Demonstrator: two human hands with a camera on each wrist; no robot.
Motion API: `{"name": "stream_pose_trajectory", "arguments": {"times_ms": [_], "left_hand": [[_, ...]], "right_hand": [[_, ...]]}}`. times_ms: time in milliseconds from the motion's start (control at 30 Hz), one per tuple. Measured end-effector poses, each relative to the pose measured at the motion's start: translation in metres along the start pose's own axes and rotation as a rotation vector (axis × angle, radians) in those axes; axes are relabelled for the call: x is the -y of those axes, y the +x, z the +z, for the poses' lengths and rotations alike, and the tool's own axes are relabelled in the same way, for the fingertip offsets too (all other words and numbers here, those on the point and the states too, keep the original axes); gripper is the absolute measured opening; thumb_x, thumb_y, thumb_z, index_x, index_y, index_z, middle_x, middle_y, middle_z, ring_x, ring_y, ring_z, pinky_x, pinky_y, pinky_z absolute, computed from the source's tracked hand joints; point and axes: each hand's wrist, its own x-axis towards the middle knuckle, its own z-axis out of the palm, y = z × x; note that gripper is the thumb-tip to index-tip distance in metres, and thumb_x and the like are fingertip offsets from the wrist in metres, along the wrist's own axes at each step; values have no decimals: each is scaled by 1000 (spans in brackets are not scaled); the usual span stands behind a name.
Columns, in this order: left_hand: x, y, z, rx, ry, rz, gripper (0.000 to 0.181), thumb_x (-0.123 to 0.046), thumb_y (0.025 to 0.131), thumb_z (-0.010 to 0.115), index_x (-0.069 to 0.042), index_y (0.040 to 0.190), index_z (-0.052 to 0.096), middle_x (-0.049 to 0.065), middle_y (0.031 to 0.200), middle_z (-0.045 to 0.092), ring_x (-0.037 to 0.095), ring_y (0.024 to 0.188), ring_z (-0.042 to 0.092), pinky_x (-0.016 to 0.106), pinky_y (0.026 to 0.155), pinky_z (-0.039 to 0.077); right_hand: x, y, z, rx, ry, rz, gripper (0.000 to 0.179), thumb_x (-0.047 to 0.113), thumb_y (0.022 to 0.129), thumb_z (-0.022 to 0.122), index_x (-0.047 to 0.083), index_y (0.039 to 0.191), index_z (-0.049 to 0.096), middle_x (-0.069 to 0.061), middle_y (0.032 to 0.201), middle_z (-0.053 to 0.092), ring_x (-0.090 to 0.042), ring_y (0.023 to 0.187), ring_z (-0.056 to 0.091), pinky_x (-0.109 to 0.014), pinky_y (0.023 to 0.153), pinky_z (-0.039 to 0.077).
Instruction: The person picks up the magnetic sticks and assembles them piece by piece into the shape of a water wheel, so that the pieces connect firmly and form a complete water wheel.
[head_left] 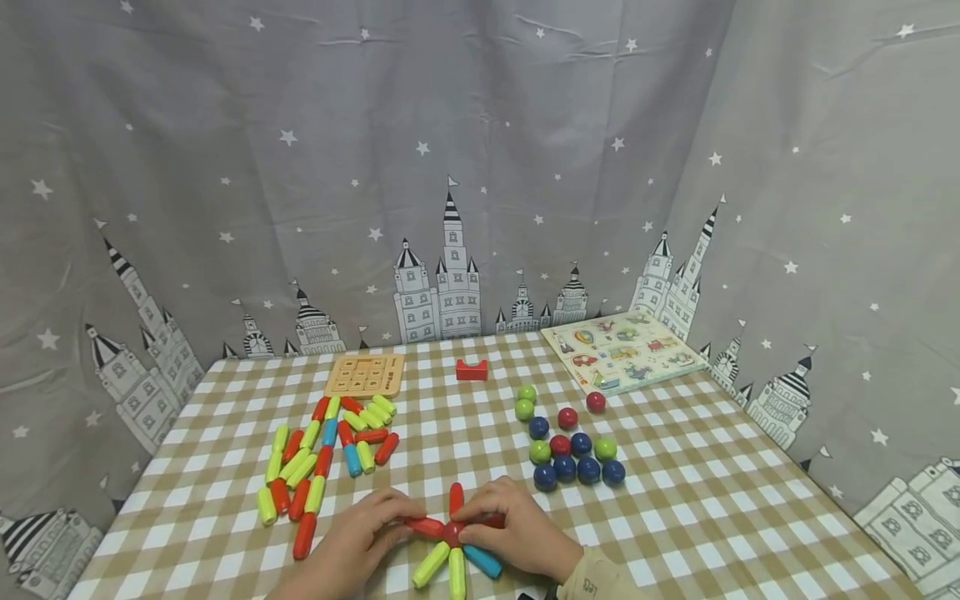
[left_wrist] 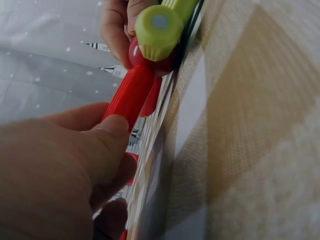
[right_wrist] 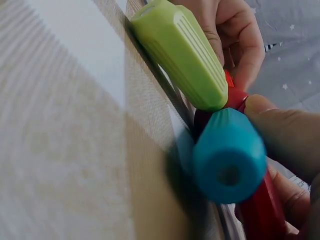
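At the near middle of the table a star shape has a red ball (head_left: 452, 534) as its hub, with several ribbed rods fanning out from it. My left hand (head_left: 363, 533) pinches the left red rod (left_wrist: 131, 96) between thumb and fingers, its inner end against the ball. My right hand (head_left: 517, 533) grips the hub, thumb on the ball and fingers by the right red rod (right_wrist: 264, 212). Another red rod (head_left: 456, 497) points away from me. Two yellow-green rods (head_left: 431, 566) and a blue rod (right_wrist: 230, 155) point toward me.
Loose red, yellow-green and blue rods (head_left: 315, 495) lie left. Blue, red and green balls (head_left: 588, 471) sit right. Farther back are a wooden number puzzle (head_left: 365, 375), a red notched block (head_left: 472, 372) and a picture board (head_left: 622, 350). A grey curtain (head_left: 480, 167) hangs behind the table.
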Motion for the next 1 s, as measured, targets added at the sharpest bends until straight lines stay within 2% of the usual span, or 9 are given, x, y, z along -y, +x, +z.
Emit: {"name": "stream_pose_trajectory", "arguments": {"times_ms": [167, 300, 367, 433, 500, 567, 633, 733, 1000], "left_hand": [[-7, -3, -3, -19, 70, -91, 24, -33, 99, 70, -39, 121, 69, -23, 116, 61, 1, 106, 58, 30, 92, 54], [-34, 7, -1, -73, 114, -115, 20, -39, 97, 71, -34, 117, 73, -19, 110, 61, 5, 103, 57, 30, 86, 54], [-52, 18, 5, -53, 105, -117, 21, -41, 96, 72, -30, 114, 75, -14, 100, 60, 7, 93, 55, 27, 77, 51], [-65, 30, 13, -8, 121, -140, 24, -43, 94, 74, -27, 111, 77, -11, 93, 57, 9, 85, 49, 25, 70, 46], [-73, 37, 21, 23, 154, -181, 26, -44, 91, 77, -23, 108, 78, -9, 89, 55, 9, 81, 45, 25, 66, 42], [-74, 41, 27, 25, 198, -239, 24, -43, 90, 79, -22, 103, 78, -9, 86, 52, 9, 78, 43, 24, 65, 39], [-71, 41, 30, 16, 242, -275, 21, -41, 90, 79, -22, 99, 79, -9, 83, 51, 9, 76, 43, 24, 62, 39], [-64, 40, 27, -18, 270, -302, 15, -38, 89, 80, -24, 96, 80, -8, 80, 49, 10, 72, 42, 23, 58, 36], [-57, 48, 25, 15, 210, -286, 17, -38, 88, 81, -24, 97, 82, -6, 82, 49, 10, 71, 42, 23, 57, 36]], "right_hand": [[2, 2, 4, 48, 3, -25, 29, 37, 99, 69, 21, 121, 77, 12, 111, 72, -3, 108, 56, -25, 94, 46], [2, 2, 4, 44, -25, -47, 30, 37, 102, 64, 25, 127, 74, 15, 116, 71, -3, 109, 56, -25, 94, 47], [0, 1, -1, -43, -72, -62, 26, 32, 102, 66, 25, 124, 75, 16, 115, 72, -3, 107, 58, -26, 93, 49], [-3, 0, -11, -195, -190, -62, 19, 24, 99, 70, 23, 116, 78, 14, 111, 73, -6, 104, 61, -29, 91, 51], [-6, -3, -24, -354, -345, -13, 13, 17, 93, 76, 19, 105, 80, 10, 103, 72, -11, 100, 62, -34, 89, 51], [-8, -7, -37, -440, -521, 95, 12, 19, 88, 81, 18, 99, 80, 7, 99, 69, -14, 99, 59, -38, 89, 50], [-10, -10, -48, -424, -652, 194, 18, 23, 83, 85, 18, 100, 80, 3, 98, 67, -18, 100, 56, -43, 91, 47], [-9, -14, -59, -336, -745, 267, 29, 29, 80, 87, 18, 106, 80, -1, 105, 68, -23, 104, 54, -46, 92, 45], [-10, -17, -65, -313, -804, 216, 30, 24, 78, 88, 13, 105, 79, -3, 101, 69, -25, 101, 53, -49, 91, 45]]}}
